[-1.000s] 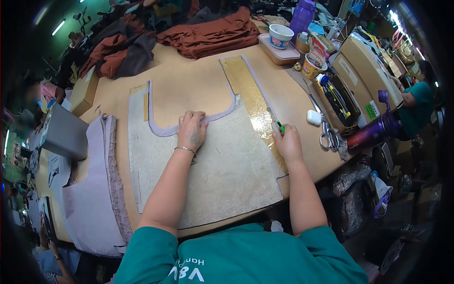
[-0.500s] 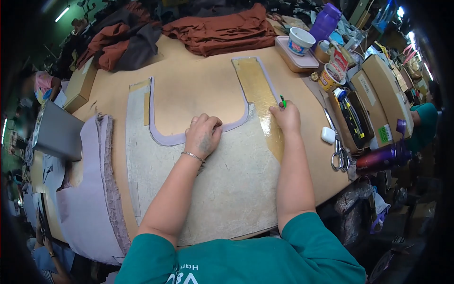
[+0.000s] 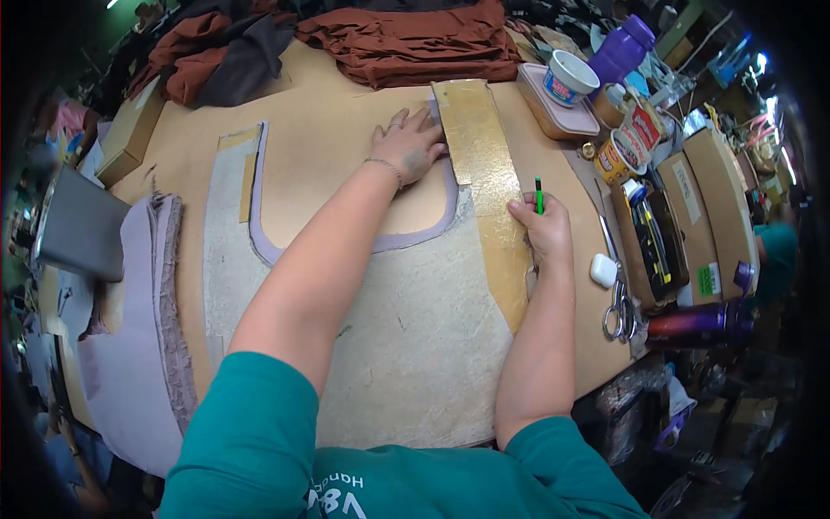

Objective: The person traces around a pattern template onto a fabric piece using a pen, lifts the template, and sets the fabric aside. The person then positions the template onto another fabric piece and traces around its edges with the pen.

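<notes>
A large worn grey pattern template [image 3: 406, 346] with a U-shaped cut-out lies in front of me, patched with shiny golden tape [image 3: 480, 143]. Lavender fabric [image 3: 415, 240] shows beneath it along the curve of the cut-out. Fingers spread, my left hand [image 3: 410, 149] rests flat beside the inner edge of the template's right arm. My right hand [image 3: 546, 227] is at that arm's outer edge, closed around a slim green pen [image 3: 539, 197] with a dark end. The pen's lower part is hidden in my fingers.
Scissors [image 3: 619, 313], a white case [image 3: 603, 270] and an open box of pens [image 3: 648, 238] lie at the right, with tubs and bottles beyond. A lavender fabric stack [image 3: 130, 346] and grey metal box [image 3: 82, 225] are left. Rust-brown cloth [image 3: 415, 43] lies at the back.
My left hand has moved up and right from the bottom of the cut-out to the template's right arm, its fingers now spread. My right hand, still holding the pen, has shifted slightly down and right.
</notes>
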Demonstrator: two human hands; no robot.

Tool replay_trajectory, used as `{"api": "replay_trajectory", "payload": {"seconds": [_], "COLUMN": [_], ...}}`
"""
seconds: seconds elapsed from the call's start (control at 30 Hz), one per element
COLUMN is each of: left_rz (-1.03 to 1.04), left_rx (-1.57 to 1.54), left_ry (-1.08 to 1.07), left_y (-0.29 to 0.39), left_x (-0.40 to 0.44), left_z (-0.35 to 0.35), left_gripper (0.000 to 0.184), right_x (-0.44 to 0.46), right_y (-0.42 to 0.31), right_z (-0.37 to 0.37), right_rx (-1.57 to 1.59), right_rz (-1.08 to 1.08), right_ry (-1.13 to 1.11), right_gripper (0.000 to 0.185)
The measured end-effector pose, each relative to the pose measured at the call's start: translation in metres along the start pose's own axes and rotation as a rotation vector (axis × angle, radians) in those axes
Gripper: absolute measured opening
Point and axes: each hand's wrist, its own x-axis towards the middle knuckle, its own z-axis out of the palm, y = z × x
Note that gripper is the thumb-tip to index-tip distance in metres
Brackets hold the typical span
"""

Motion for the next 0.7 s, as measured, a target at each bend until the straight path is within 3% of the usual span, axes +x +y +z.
{"api": "replay_trajectory", "payload": {"seconds": [0.1,0.33,0.7], "left_rz": [-0.057,-0.128,-0.185], "left_rx": [0.127,0.034,0.023], "left_ry": [-0.134,-0.085,-0.009], "left_y": [0.003,-0.009,-0.007], "left_x": [0.014,0.011,0.010], "left_z": [-0.002,0.007,0.010], "left_gripper": [0.040,0.041,0.041], "right_x": [-0.001,0.000,-0.003], "right_y": [-0.002,-0.002,-0.006], "right_z": [0.001,0.003,0.006], "right_rx": [0.057,0.004,-0.438], "right_rz": [-0.001,0.022,-0.036], "right_ry": [0.005,0.012,0.069], "right_gripper": [0.024,0.023,0.030]}}
